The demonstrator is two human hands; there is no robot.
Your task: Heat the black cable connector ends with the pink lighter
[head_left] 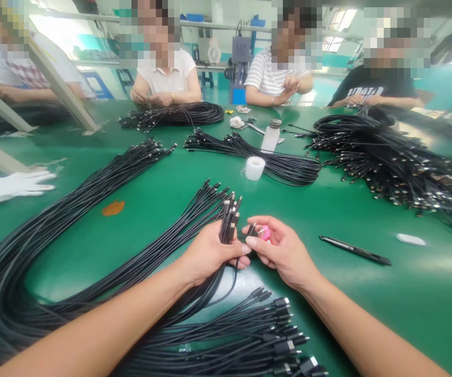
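Note:
My left hand [210,253] grips a bundle of thin black cables [228,225], whose connector ends stick up above my fingers. The cables trail down past my wrist towards a large spread of black cables [14,293] on the left. My right hand [281,250] is pinched around a small pink object [264,234] and the end of a single black cable [251,229]. My fingers hide most of the pink object, so I cannot tell what it is. Below my hands lie several more cables with black plugs [284,335].
A green table mat [406,293] carries several black cable bundles, a white tape roll [255,168], a bottle [270,136], a black pen-like tool [355,250] and a white glove [14,184]. Four co-workers [281,78] sit along the far side and left.

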